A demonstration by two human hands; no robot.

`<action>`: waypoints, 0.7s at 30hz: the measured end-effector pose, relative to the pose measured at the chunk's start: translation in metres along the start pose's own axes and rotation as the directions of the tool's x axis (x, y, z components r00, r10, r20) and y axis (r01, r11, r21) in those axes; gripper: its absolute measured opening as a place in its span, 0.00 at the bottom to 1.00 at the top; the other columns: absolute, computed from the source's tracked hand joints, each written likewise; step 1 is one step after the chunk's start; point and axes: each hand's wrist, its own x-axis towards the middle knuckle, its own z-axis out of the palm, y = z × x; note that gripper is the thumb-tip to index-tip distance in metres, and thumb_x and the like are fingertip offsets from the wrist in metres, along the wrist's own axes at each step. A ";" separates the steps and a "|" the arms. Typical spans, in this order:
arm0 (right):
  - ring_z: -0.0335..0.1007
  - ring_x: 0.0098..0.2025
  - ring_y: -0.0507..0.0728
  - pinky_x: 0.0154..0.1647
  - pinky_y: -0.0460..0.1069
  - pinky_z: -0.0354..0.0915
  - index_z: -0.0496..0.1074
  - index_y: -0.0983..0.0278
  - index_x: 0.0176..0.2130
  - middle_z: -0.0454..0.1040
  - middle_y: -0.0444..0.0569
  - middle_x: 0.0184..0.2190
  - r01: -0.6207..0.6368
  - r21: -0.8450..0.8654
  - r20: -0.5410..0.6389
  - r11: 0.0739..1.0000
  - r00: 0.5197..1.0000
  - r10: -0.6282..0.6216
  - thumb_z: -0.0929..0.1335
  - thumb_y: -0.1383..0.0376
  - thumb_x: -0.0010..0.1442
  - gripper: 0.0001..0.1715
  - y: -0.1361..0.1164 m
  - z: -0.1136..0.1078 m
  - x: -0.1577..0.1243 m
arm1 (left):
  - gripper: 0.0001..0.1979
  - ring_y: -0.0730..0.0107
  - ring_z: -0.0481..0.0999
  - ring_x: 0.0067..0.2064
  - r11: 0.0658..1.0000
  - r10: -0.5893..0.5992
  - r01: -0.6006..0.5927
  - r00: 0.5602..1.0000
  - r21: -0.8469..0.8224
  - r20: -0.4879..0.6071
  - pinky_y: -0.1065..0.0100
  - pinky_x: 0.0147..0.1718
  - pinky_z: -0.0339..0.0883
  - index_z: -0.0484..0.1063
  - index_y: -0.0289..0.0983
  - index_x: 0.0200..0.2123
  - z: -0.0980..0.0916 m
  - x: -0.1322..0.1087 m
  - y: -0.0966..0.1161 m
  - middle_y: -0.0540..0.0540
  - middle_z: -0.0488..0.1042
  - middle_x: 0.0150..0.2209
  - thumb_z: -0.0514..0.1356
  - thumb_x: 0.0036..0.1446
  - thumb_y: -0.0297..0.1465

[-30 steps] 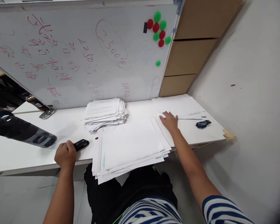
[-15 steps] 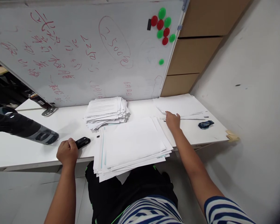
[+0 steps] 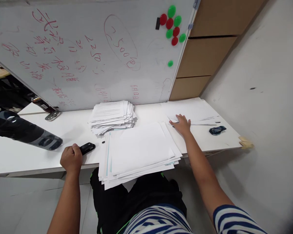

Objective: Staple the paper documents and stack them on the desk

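Observation:
My left hand [image 3: 71, 158] is closed around a black stapler [image 3: 87, 148] near the table's front edge. On the right, my right hand [image 3: 182, 124] lies with its fingers spread over the front left part of some white sheets [image 3: 195, 110]. Between the hands a loose pile of large white papers [image 3: 140, 148] reaches over the front edge. Behind that pile sits a thicker stack of printed papers [image 3: 109, 113]. A tiny black piece [image 3: 103, 142] rests left of the large pile.
A dark bottle [image 3: 26, 131] stands at the left, with a mouse [image 3: 52, 116] behind it. The whiteboard [image 3: 146, 74] and cardboard boxes [image 3: 192, 87] rise behind the white table [image 3: 24, 159]. A small dark object [image 3: 217, 130] lies at the right.
My right hand has moved slightly right, and its fingers have gone from bunched at the sheets' edge to spread out over them. My left hand keeps its hold on the stapler.

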 end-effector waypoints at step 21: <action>0.47 0.71 0.65 0.67 0.70 0.39 0.68 0.58 0.61 0.58 0.54 0.69 0.052 -0.043 0.001 0.998 0.999 -0.052 0.59 0.69 0.66 0.26 0.001 0.005 -0.002 | 0.22 0.61 0.71 0.40 1.000 0.012 -0.012 1.000 0.000 0.023 0.62 0.34 0.52 0.73 0.33 0.32 -0.002 -0.002 -0.001 0.42 0.73 0.36 0.44 0.69 0.36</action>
